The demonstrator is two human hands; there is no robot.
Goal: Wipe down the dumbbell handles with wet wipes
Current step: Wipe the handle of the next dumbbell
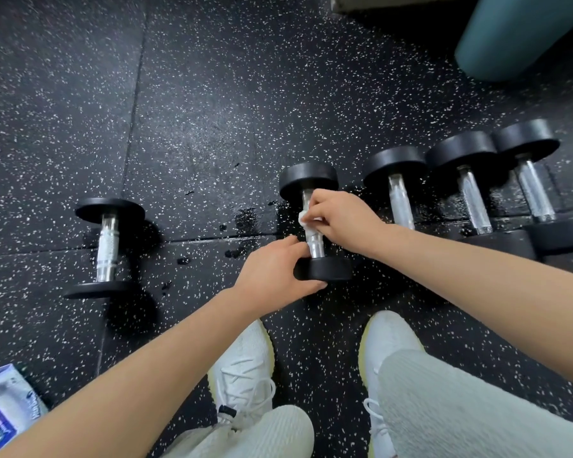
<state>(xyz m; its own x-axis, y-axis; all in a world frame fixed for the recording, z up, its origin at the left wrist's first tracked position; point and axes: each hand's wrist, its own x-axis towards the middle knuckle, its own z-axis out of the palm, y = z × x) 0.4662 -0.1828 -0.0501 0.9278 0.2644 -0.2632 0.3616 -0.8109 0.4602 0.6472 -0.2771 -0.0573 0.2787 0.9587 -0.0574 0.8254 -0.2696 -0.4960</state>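
The left hand [272, 276] grips the near black head of the middle dumbbell [323, 269], with fingers over the top of the head and the thumb under its near rim. The right hand [341, 219] is curled on a white wet wipe [306, 224] and pinches it round the dumbbell's chrome handle [315, 244], about halfway along. This dumbbell lies on the speckled black rubber floor [186, 94], near the middle of the view, its handle running away from the person.

At the near left corner of the floor lies a white and blue pack of wipes [0, 411], partly cut off by the frame. Farther in, a left dumbbell [106, 246] lies alone, well apart from the middle one, its knurled handle bare. Between the two, dark wet patches [245, 216] show on the floor beside a seam between mats. Below the hands stand two white shoes [242, 368], with pale ribbed trouser legs [444, 401] above them.

To the right of the right hand, three more dumbbells lie side by side, close together, all parallel to the middle one: the first [399, 200], the second [473, 203] and the third [536, 193]. Their near heads are partly hidden by the right forearm. At the far right corner stands a teal rounded object [516, 31], blurred and cut off by the frame.
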